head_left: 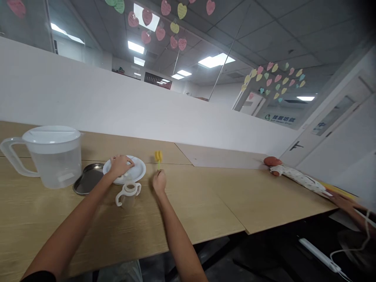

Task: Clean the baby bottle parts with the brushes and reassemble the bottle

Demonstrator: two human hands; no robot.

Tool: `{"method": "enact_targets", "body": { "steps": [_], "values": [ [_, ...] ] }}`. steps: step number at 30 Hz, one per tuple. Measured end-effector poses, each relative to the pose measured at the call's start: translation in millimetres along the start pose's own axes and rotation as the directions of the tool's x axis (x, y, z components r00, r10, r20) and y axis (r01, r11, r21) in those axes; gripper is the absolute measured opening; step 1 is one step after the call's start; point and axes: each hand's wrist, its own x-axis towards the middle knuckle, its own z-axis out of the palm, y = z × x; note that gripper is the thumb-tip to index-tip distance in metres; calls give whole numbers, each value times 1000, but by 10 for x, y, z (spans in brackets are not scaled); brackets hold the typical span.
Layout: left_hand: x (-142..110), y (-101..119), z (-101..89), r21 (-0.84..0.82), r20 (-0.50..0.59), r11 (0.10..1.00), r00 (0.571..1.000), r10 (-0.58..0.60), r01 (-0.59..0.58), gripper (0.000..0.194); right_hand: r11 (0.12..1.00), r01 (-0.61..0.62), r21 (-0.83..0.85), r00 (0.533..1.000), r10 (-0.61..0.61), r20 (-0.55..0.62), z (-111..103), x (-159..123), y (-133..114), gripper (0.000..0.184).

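Observation:
My left hand [120, 165] rests on a white plate [138, 170], its fingers curled over something small and pale that I cannot make out. My right hand [159, 181] is closed round the thin stem of a small yellow brush-like tool [158, 156], held upright above the wooden table [205, 196]. Just in front of the plate, between my two arms, stands a small clear cup with two white handles [128, 192].
A large clear pitcher with a white lid [53, 156] stands at the left, a small metal tray [88, 179] beside it. A white partition wall runs behind the table. At the far right lie a patterned cloth item [296, 176] and another person's hand [346, 203].

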Motion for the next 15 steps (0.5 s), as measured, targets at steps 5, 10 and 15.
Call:
{"method": "enact_targets", "body": {
  "steps": [5, 10, 15],
  "values": [
    [-11, 26, -393, -262, -37, 962, 997, 71, -78, 46, 945, 235, 226, 947, -171, -272, -12, -105, -37, 40],
    [-164, 250, -606, -272, -160, 949, 980, 115, -156, 47, 820, 534, 205, 824, -451, -343, 114, -300, -86, 42],
    [-274, 400, -644, 63, -206, 975, 953, 222, -213, 47, 801, 594, 69, 753, -524, -398, 151, -302, -46, 43]
  ]
}}
